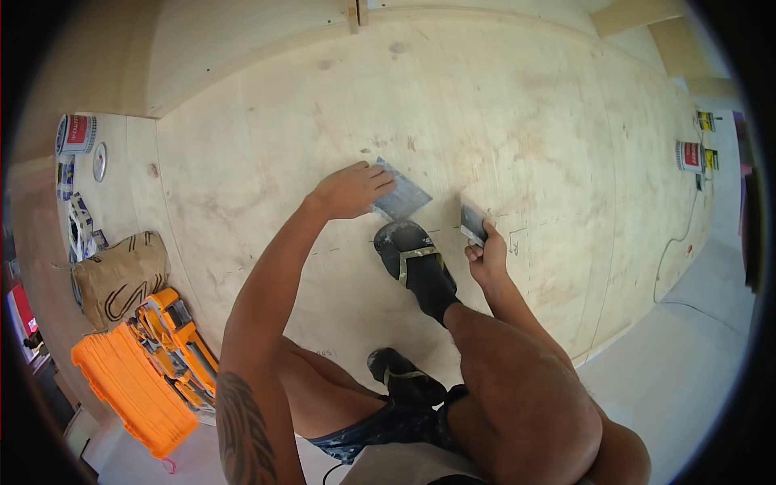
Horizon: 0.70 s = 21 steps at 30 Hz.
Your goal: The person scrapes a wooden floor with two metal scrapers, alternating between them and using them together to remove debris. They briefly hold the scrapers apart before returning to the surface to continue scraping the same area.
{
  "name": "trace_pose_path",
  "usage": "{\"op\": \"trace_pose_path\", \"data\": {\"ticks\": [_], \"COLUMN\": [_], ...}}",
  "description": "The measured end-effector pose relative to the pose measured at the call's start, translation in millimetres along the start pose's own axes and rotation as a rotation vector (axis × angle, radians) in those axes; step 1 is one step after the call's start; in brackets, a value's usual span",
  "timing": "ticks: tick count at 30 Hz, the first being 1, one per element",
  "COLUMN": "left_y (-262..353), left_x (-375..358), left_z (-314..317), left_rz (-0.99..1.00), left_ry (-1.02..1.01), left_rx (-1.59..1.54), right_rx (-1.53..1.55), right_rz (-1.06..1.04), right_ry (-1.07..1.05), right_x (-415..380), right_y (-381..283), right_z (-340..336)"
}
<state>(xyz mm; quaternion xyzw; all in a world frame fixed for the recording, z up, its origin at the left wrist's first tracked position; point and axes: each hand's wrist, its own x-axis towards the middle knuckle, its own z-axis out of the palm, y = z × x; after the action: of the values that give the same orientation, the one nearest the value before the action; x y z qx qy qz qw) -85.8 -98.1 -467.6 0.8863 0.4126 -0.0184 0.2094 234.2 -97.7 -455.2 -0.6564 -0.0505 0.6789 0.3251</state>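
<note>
On the pale plywood surface [267, 186] lies a grey flat sheet [408, 196], just beyond the toe of a black sandal [408, 250]. My left hand [353, 191] rests over the sheet's left corner, with the fingers on it. To the right of the sandal, my right hand [487, 252] grips a wide flat blade [474, 222], its broad end pointing up and left, close to the plywood. Pencil marks and a dashed line run across the wood near both hands.
At the left are a paint can [77, 134], a round lid [99, 162], a brown paper bag [125, 275] and an orange open toolbox [133, 388]. Another can [689, 156] stands at the far right, near a thin cable [661, 259]. Wooden beams [638, 16] border the top.
</note>
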Motion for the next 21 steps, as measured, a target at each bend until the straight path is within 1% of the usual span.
{"op": "trace_pose_path", "data": {"ticks": [1,2,4,8,10,11,12,13,15,16,17,18,19,20,21], "left_y": [-1,1,7,8,6,6,3,2,7,15,23,32,43,52,58], "left_x": [2,4,6,7,-8,-17,-29,-42,-76,-88,-100,-110,-114,-113,-108], "left_z": [0,0,1,-10,-10,-12,-15,-17,-4,1,5,10,21,35,47], "left_rz": [0.035,0.031,0.042,0.041,0.115,0.113,-0.045,-0.203,-0.516,-0.519,-0.851,-1.183,-1.194,-1.275,-1.291], "left_ry": [-0.023,-0.022,0.042,0.043,0.247,0.246,0.292,0.336,0.620,0.618,0.682,0.723,0.715,1.015,1.320], "left_rx": [0.032,0.035,0.221,0.172,0.116,0.110,0.060,0.011,-0.091,-0.089,-0.407,-0.736,-0.735,-1.189,-1.657], "right_rx": [-0.002,-0.009,-0.021,-0.038,-0.042,-0.125,-0.206,-0.207,-0.834,-0.965,-0.959,-0.965,-0.974,-0.970,-0.966], "right_rz": [-0.004,-0.008,-0.009,-0.065,-0.084,-0.094,-0.106,-0.104,-0.097,-0.121,-0.120,-0.167,-0.209,-0.207,-0.210], "right_ry": [-0.010,-0.021,-0.042,-0.095,-0.104,-0.143,-0.187,-0.189,-0.292,-0.358,-0.360,-0.365,-0.374,-0.397,-0.420], "right_x": [2,1,3,5,5,7,9,10,13,13,22,37,51,63,75], "right_y": [0,0,-2,-10,-15,-22,-26,-26,-29,-30,-28,-24,-18,-15,-14], "right_z": [-1,-1,0,12,9,10,12,13,18,27,39,51,66,89,118]}}
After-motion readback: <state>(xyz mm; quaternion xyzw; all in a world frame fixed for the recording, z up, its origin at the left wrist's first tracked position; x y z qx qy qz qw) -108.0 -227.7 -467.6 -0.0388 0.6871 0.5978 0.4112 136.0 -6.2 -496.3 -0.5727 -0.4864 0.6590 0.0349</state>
